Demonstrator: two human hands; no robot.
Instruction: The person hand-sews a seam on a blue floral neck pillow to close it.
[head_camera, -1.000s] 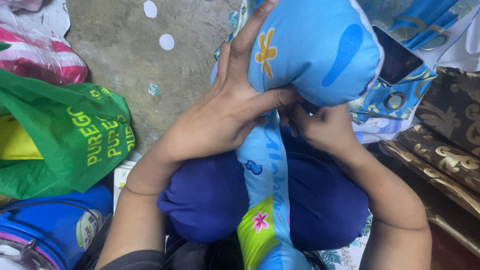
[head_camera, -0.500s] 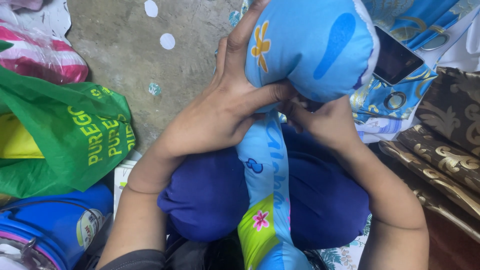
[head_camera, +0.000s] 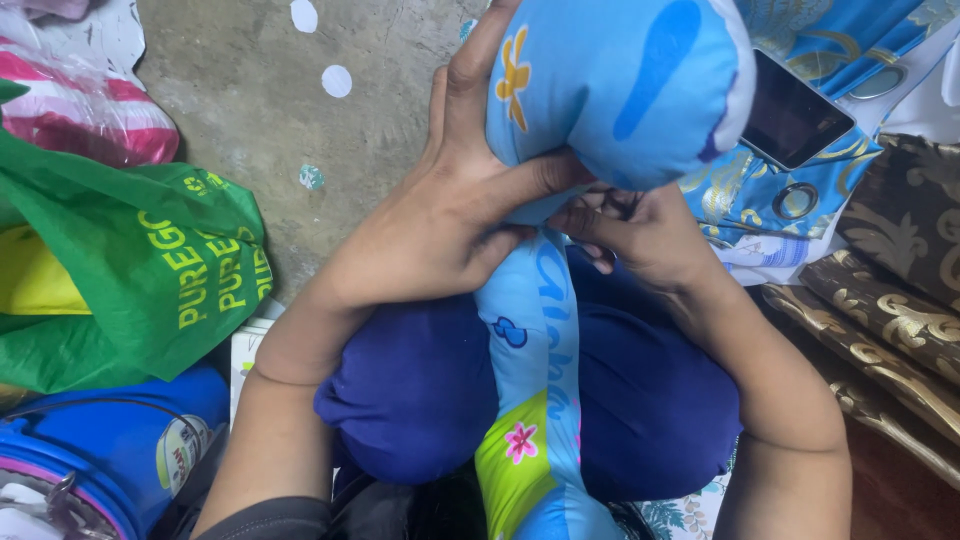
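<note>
Cushion: a stuffed light-blue cushion (head_camera: 620, 85) with a yellow flower and darker blue shapes was held up at the top centre of the view, above the person's lap.
Fabric tail: the cushion's unfilled cover (head_camera: 535, 400) hung down from the stuffed part between the knees, showing a pink flower on a green patch.
Left hand: the left hand (head_camera: 450, 215) was wrapped around the cushion's lower left side, fingers spread up the fabric and thumb pressed across the pinched neck.
Right hand: the right hand (head_camera: 640, 235) was curled closed on the gathered fabric just under the stuffed part, fingertips touching the left thumb.
Lap: dark blue trousers (head_camera: 420, 390) covered both knees on either side of the tail.
Phone: a dark phone (head_camera: 795, 110) lay on blue and gold curtain cloth (head_camera: 760, 195), just right of the cushion.
Right edge: brown and gold patterned fabric (head_camera: 890, 300) lay folded there.
Left side: a green bag (head_camera: 150, 270) sat on the concrete floor (head_camera: 260, 110), with a pink striped bundle (head_camera: 85, 115) above it and a blue container (head_camera: 110, 460) below.
</note>
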